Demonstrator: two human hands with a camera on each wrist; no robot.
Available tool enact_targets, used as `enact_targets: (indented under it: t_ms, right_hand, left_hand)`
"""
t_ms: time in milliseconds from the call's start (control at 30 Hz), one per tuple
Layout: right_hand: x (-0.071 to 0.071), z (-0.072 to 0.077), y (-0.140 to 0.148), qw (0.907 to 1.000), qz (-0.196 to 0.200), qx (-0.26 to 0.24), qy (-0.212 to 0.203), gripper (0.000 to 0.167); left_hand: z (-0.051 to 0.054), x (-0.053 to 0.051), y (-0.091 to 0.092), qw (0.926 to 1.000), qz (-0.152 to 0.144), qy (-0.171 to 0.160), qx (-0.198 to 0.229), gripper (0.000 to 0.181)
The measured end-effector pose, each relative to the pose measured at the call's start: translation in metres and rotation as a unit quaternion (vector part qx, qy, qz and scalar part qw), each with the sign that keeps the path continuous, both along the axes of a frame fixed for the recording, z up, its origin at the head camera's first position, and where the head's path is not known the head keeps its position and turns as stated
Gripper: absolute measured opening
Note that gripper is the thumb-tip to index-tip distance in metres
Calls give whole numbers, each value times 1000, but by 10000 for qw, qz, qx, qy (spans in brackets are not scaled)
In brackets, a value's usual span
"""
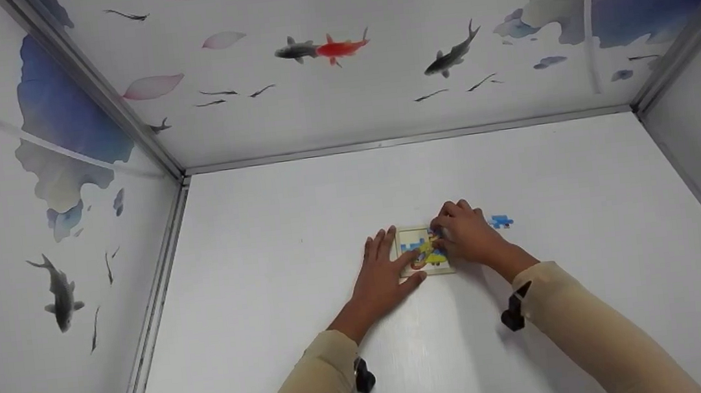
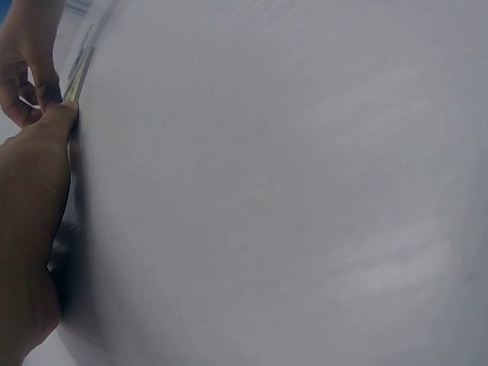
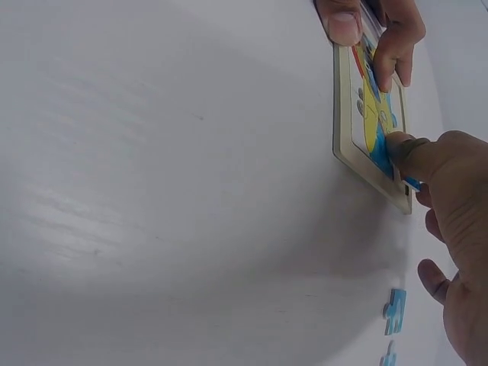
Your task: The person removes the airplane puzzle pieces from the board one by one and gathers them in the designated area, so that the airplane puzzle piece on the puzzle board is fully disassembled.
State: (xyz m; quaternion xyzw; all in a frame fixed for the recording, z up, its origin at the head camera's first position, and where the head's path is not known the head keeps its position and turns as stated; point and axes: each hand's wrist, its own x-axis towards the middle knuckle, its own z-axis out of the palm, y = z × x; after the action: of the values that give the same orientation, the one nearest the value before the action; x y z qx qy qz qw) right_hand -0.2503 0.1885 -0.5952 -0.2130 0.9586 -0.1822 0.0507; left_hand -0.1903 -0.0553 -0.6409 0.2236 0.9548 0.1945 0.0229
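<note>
A small jigsaw puzzle [image 1: 425, 254] in yellow, blue and red lies inside a pale wooden frame [image 1: 442, 271] on the white table. My left hand [image 1: 382, 278] rests at the frame's left side, fingers fairly straight. Its thumb touches the near edge and its index finger reaches onto the picture. Over the frame's right side, my right hand [image 1: 472, 236] pinches a blue puzzle piece [image 3: 412, 183], largely hidden by the thumb and fingers. Loose blue pieces [image 1: 501, 221] lie right of the frame; the right wrist view shows one loose piece [image 3: 394, 311] near that hand.
The white tabletop [image 1: 266, 264] spreads around the frame. Printed wall panels [image 1: 380, 102] with fish and petals enclose it at the back and sides, meeting the table along metal rails [image 1: 294, 158].
</note>
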Motion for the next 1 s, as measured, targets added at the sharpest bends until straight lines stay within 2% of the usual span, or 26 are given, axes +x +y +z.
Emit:
enact_targets:
  t_ms: [400,633,1000]
  right_hand:
    - [5,-2,4,9988,212,139,421,30]
    - [7,-3,9,9958,384,101,822,26]
    - [6,-1,26,9966,108,64,810,24]
  left_hand:
    - [0,-1,1,10000,-20,-2,-7,60]
    - [0,-2,2,9996,-23,77,-287,61]
    - [-6,-3,1,9999,-5,74,-112,62]
